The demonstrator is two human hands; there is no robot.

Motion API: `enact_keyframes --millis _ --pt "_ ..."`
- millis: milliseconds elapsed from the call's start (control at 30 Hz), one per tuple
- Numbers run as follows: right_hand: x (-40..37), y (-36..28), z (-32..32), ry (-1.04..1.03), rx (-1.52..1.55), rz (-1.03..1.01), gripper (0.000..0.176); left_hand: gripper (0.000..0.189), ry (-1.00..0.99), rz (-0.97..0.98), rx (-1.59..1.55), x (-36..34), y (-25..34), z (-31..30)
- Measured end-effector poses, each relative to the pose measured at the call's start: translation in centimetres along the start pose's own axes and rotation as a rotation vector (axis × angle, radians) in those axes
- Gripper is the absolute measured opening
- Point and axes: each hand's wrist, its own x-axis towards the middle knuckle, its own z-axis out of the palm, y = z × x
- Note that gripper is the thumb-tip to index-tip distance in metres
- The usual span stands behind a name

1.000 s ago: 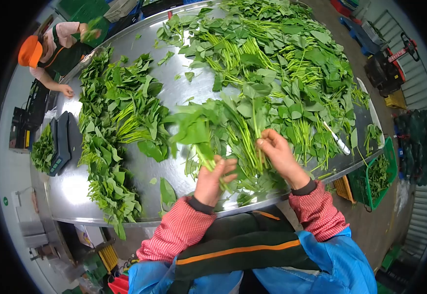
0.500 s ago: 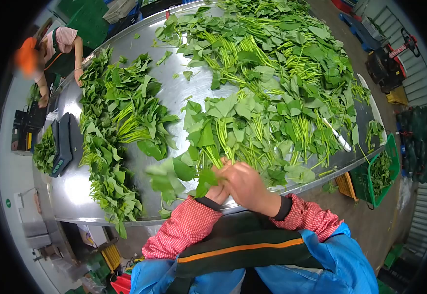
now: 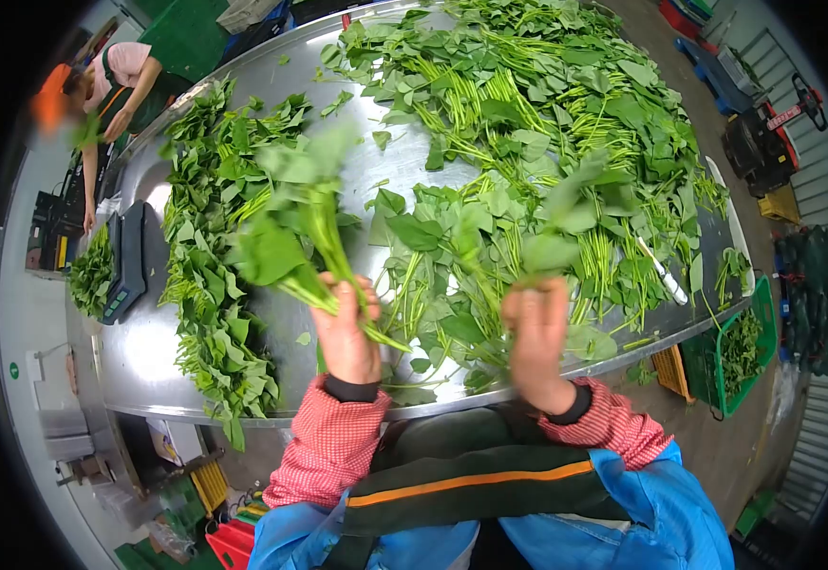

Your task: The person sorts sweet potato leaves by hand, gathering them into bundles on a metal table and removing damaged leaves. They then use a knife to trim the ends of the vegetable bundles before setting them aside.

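Observation:
My left hand (image 3: pixel 349 334) is closed around a bunch of leafy green stems (image 3: pixel 324 223), raised above the steel table with the leaves pointing away from me. My right hand (image 3: pixel 539 332) is closed near the front edge, with a leafy stem (image 3: pixel 549 249) blurred above its fingers. Loose greens (image 3: pixel 461 304) lie between my hands. A large heap of leafy greens (image 3: pixel 518 104) covers the far and right side of the table. To the left runs a row of bunched greens (image 3: pixel 210 275). A white-handled knife (image 3: pixel 666 275) rests at the right.
The steel table (image 3: pixel 148 380) has a raised rim. A dark scale (image 3: pixel 127 261) stands at its left, beside more greens (image 3: pixel 91 275). A co-worker (image 3: pixel 115 85) bends over the far left side. A green crate (image 3: pixel 765 332) with greens and a pallet jack (image 3: pixel 761 142) are at the right.
My hands have moved apart. The left has gone left and up with the bunch, while the right has shifted right with a leafy stem. The co-worker's arms have moved.

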Motion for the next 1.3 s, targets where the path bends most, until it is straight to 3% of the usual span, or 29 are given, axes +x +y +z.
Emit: enact_keyframes --millis 67,133,167,267,367,500,533,567,600,667,700,767,867,1000,1033,1067,1200,1233,1300 --pt "-0.7 1.4 1.5 -0.297 -0.413 0.130 0.014 0.025 0.032 0.076 0.016 0.2 1.6 0.2" --pt "-2.2 3.1 2.5 -0.602 -0.686 -0.185 0.022 0.027 0.059 0.088 0.022 0.1 1.9 0.6" --pt "-2.7 3.5 2.7 -0.752 -0.818 -0.345 0.026 0.027 0.031 -0.001 0.002 0.3 1.7 0.2" --pt "-1.2 3.6 1.3 -0.591 -0.923 -0.280 0.033 0.025 -0.046 -0.283 -0.067 0.6 -0.1 -2.5" --pt "2.0 4.3 -0.7 -0.430 -1.279 -0.151 0.039 0.022 0.020 -0.606 -0.274 0.7 -2.2 -4.0" --pt "5.0 7.5 -4.8 -0.311 -1.424 -0.084 0.037 0.029 -0.053 -0.808 -0.356 0.9 -3.2 -5.0" --pt "5.9 7.7 -6.2 -0.176 -1.244 -0.132 0.038 0.029 -0.042 -0.867 -0.386 0.8 -3.0 -5.0" --pt "7.3 7.7 -8.1 -0.147 -1.029 0.001 0.039 0.029 -0.032 -0.927 -0.414 0.8 -2.9 -4.9" --pt "8.6 5.4 -9.0 -0.084 -0.471 0.454 0.038 0.029 -0.024 -0.989 -0.442 0.8 -2.8 -4.9" --pt "9.4 3.7 -10.7 0.009 -0.083 0.556 0.033 0.024 -0.075 -1.051 -0.476 1.0 -3.6 -5.8" --pt "9.3 4.9 -12.0 0.005 -0.248 0.527 0.032 0.022 -0.103 -1.081 -0.494 0.9 -4.0 -6.0" --pt "8.8 3.9 -12.0 -0.045 -0.604 0.435 0.029 0.016 -0.132 -0.956 -0.408 0.4 -3.5 -5.0" --pt "7.8 2.0 -10.8 -0.028 -0.369 0.505 0.031 0.012 -0.173 -0.749 -0.254 -0.4 -2.0 -2.3" --pt "5.8 2.5 -8.5 -0.193 -0.393 0.314 0.038 0.010 -0.236 -0.531 -0.031 -0.6 -1.6 1.6" --pt "5.4 2.2 -7.5 -0.208 -0.349 0.319 0.043 0.010 -0.257 -0.504 -0.024 -0.6 -1.9 2.4" --pt "5.1 1.4 -6.7 -0.274 -0.587 0.201 0.046 0.010 -0.280 -0.476 -0.016 -0.6 -2.3 3.2" --pt "3.4 1.0 -3.4 -0.392 -0.999 -0.275 0.054 0.017 -0.235 -0.484 0.058 -0.6 -4.2 5.7" --pt "3.1 1.3 -2.9 -0.449 -1.026 -0.325 0.053 0.018 -0.204 -0.483 0.102 -0.4 -4.5 5.9" --pt "3.1 0.5 -3.1 -0.381 -0.838 -0.179 0.054 0.018 -0.150 -0.531 0.002 0.7 -5.2 4.8"
